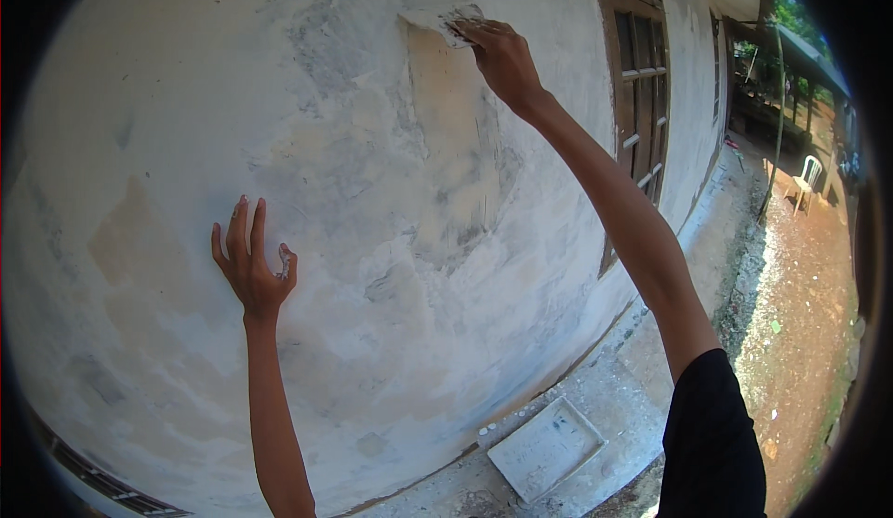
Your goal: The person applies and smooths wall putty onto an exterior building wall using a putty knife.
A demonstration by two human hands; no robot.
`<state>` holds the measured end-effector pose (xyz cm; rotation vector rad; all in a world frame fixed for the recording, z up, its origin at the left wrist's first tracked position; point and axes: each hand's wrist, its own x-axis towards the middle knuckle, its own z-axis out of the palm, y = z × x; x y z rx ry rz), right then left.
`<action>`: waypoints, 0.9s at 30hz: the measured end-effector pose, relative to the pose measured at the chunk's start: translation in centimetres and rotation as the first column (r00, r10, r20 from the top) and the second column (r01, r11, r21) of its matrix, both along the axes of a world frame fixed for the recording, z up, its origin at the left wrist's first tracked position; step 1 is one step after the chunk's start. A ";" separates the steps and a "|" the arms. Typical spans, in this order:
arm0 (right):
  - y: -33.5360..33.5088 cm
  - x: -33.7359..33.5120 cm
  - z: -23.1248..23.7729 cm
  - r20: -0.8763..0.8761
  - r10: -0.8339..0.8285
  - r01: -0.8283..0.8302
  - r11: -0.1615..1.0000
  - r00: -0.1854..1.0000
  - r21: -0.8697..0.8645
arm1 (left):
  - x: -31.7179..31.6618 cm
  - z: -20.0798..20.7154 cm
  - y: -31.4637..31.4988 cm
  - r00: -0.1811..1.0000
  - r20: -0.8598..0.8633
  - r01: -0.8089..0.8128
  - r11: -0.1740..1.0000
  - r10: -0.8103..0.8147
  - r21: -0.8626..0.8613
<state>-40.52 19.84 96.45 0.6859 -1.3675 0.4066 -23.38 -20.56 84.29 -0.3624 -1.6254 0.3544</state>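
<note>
A pale wall (353,267) with patches of white, grey and tan fills most of the view. High on it, my right hand (505,56) grips a flat putty scraper (458,25) smeared with white. The scraper's blade lies at the top of a tan, upright strip (446,90) with whiter filler around it. Farther left and lower, my left hand (253,262) is open, fingers spread and pointing up, at the wall. Whether its fingertips press on the surface I cannot tell. White paste clings to its thumb and a fingertip.
A shallow whitish tray (546,448) lies on the concrete ledge below the wall. To the right is a brown-framed window (642,81) with small panes. Beyond stand a white plastic chair (807,179) on reddish ground and a thin pole (777,127).
</note>
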 end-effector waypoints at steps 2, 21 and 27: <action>-1.9 -0.5 -8.1 0.117 0.032 -0.029 0.999 0.993 -0.029 | 0.0 0.1 -0.3 1.000 0.005 -0.003 1.000 0.003 -0.005; 3.2 0.7 -10.3 0.448 -0.006 -0.087 0.978 0.894 0.187 | -0.4 -0.1 0.1 1.000 -0.021 -0.014 1.000 0.014 -0.007; 6.7 0.2 3.9 -0.047 0.016 -0.018 0.999 0.999 -0.028 | -0.3 -0.3 0.1 1.000 -0.008 -0.018 1.000 0.018 -0.009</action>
